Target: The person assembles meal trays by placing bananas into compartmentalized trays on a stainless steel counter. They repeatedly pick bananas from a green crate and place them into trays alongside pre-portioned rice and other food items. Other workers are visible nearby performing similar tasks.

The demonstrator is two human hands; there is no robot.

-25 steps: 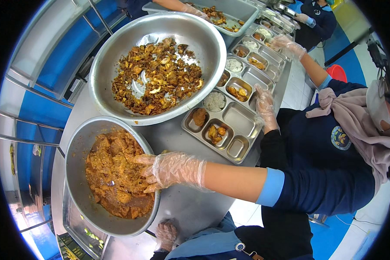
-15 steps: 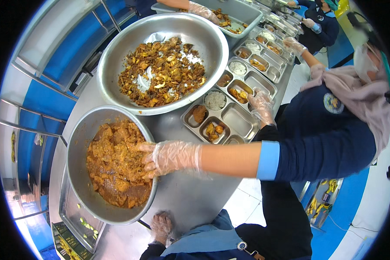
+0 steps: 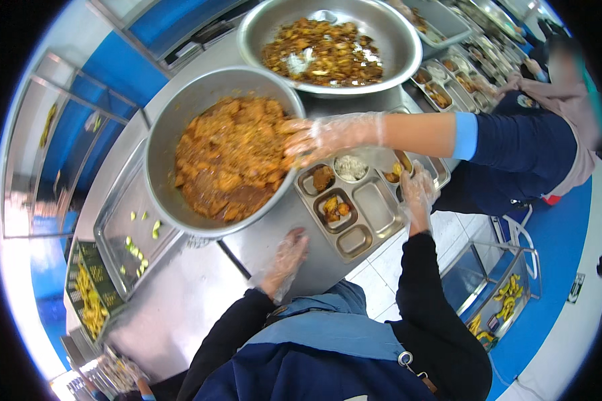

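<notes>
My left hand (image 3: 286,264), in a clear plastic glove, rests on the metal table below the pot, holding nothing, fingers loosely stretched. My gloved right hand (image 3: 418,190) has its fingers bent over the near rim of a metal compartment tray (image 3: 440,172), partly hidden by a co-worker's arm. Left of it, a nearer compartment tray (image 3: 376,204) holds white rice (image 3: 350,168), a brown piece of food (image 3: 323,177) and yellow-orange chunks (image 3: 336,208); its other compartments are bare. The co-worker's gloved hand (image 3: 331,138) reaches into a deep pot (image 3: 160,167) of orange-brown saucy food (image 3: 227,160).
A wide steel bowl (image 3: 401,43) of browned food stands behind the pot. Filled trays (image 3: 458,83) line the table toward the far right. At left lie a shallow tray (image 3: 110,227) with green pieces and a dark green crate (image 3: 80,257) with yellow items. A metal cart (image 3: 478,267) stands right.
The view has swung, shifting the pot, bowl and trays in the picture. My left hand has moved up from the table's near edge. My right hand stays by the trays, the co-worker's in the pot.
</notes>
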